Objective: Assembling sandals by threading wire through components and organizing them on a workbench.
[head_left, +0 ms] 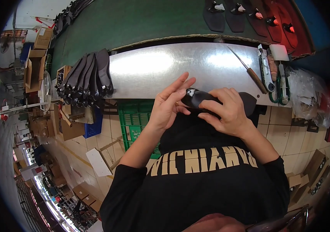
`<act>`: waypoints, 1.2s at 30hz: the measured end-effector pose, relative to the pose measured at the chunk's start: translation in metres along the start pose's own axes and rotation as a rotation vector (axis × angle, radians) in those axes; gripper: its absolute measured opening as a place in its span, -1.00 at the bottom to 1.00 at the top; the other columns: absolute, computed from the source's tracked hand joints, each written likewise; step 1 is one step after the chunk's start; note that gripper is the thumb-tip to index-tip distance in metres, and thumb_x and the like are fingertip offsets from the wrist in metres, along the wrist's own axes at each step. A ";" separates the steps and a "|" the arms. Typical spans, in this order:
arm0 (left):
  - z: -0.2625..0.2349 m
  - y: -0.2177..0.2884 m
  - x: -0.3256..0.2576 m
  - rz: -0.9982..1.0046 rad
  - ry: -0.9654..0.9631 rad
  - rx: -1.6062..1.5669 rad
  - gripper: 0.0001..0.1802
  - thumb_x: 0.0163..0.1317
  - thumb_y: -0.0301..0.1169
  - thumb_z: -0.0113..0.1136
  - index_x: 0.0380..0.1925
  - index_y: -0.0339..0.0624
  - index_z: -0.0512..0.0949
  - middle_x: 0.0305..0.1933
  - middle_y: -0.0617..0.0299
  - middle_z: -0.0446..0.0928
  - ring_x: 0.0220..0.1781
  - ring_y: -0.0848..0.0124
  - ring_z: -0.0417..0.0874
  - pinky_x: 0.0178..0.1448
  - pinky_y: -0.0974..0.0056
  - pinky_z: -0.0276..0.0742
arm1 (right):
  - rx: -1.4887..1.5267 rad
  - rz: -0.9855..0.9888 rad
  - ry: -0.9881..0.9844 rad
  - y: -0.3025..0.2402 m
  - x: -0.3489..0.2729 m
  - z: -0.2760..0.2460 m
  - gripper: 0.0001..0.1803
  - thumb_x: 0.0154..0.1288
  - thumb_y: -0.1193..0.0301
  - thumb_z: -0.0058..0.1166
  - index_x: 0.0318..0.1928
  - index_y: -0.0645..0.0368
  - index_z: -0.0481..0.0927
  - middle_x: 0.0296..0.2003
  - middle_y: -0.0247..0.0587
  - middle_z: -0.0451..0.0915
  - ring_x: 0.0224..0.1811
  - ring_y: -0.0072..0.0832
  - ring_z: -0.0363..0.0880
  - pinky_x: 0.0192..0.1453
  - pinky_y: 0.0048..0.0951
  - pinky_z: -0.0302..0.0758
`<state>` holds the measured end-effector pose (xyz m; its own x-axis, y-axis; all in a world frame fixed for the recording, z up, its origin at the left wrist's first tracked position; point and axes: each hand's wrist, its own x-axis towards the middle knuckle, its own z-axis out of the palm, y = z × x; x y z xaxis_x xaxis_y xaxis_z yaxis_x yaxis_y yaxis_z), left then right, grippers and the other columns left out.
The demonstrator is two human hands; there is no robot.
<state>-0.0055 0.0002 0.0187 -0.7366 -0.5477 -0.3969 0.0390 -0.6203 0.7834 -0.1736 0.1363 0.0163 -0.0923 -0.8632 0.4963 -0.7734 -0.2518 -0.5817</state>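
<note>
In front of my body, at the near edge of the metal bench, is a black sandal [246, 103] with a shiny strap. My right hand [226, 110] is closed round its middle, fingers over the strap and the thumb on the near side. At the other end, where a small whitish patch shows, my left hand [168, 104] grips the sandal. Two of its fingers stretch up and away, while others touch the end and curl below it. The sandal's underside is hidden.
The metal bench top [145, 77] carries a pile of dark sandals [89, 77] at left. On the right lie an awl [250, 71], a utility knife [265, 69], green-handled scissors [283, 85] and a plastic bag [307, 94]. Several sandals [235, 17] rest on the green belt [145, 19] beyond. Below stands a green crate [132, 123].
</note>
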 end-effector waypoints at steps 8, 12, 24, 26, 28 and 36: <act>-0.006 0.005 0.005 -0.176 -0.101 0.270 -0.65 0.33 -0.46 0.07 0.08 -0.32 0.56 -0.13 0.17 0.66 -0.21 0.50 0.70 -0.25 0.42 0.71 | 0.079 0.178 0.105 -0.001 -0.010 0.008 -0.62 0.07 0.58 0.33 -0.05 0.22 0.60 -0.37 -0.20 0.66 -0.37 -0.27 0.63 -0.25 -0.34 0.46; -0.009 -0.001 0.008 -0.157 -0.092 0.345 -0.74 0.34 -0.46 0.11 -0.03 -0.33 0.60 -0.16 0.18 0.67 -0.25 0.53 0.69 -0.25 0.43 0.68 | 0.083 0.175 0.116 0.000 -0.011 0.012 -0.67 0.15 0.52 0.30 -0.05 0.21 0.59 -0.47 -0.19 0.61 -0.46 -0.27 0.58 -0.30 -0.32 0.46; 0.006 -0.004 0.008 0.003 -0.140 0.619 -0.76 0.41 -0.29 0.14 -0.24 -0.28 0.58 -0.42 0.34 0.56 -0.44 0.67 0.52 -0.43 0.47 0.51 | 0.227 0.319 0.101 0.004 -0.013 0.014 -0.83 0.16 0.49 0.30 -0.22 0.18 0.66 -0.52 -0.17 0.61 -0.49 -0.26 0.60 -0.36 -0.34 0.46; 0.007 -0.002 0.005 0.040 -0.178 0.694 -0.77 0.40 -0.30 0.15 -0.26 -0.28 0.57 -0.43 0.34 0.55 -0.46 0.67 0.50 -0.43 0.48 0.48 | 0.321 0.406 0.094 0.004 -0.012 0.010 -0.87 0.16 0.49 0.30 -0.26 0.18 0.66 -0.52 -0.15 0.61 -0.49 -0.26 0.60 -0.39 -0.36 0.46; 0.006 -0.006 0.004 0.274 -0.222 0.779 -0.82 0.36 -0.36 0.19 -0.27 -0.28 0.57 -0.48 0.36 0.54 -0.49 0.67 0.46 -0.44 0.49 0.37 | 0.635 0.647 -0.055 0.006 -0.010 0.004 -0.89 0.16 0.48 0.29 -0.30 0.21 0.65 -0.52 -0.12 0.62 -0.51 -0.26 0.60 -0.42 -0.37 0.46; -0.035 -0.008 0.017 0.136 0.140 0.324 -0.82 0.36 -0.38 0.18 -0.18 -0.26 0.61 -0.31 0.22 0.63 -0.42 0.50 0.64 -0.37 0.45 0.59 | -0.012 0.211 0.356 0.042 0.016 -0.022 -0.76 0.14 0.49 0.27 -0.15 0.22 0.64 -0.14 -0.08 0.64 -0.14 -0.11 0.60 -0.04 -0.22 0.51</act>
<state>0.0054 -0.0234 -0.0109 -0.6394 -0.6981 -0.3223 -0.1019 -0.3385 0.9354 -0.2214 0.1209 0.0139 -0.4593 -0.6894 0.5601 -0.7214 -0.0784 -0.6881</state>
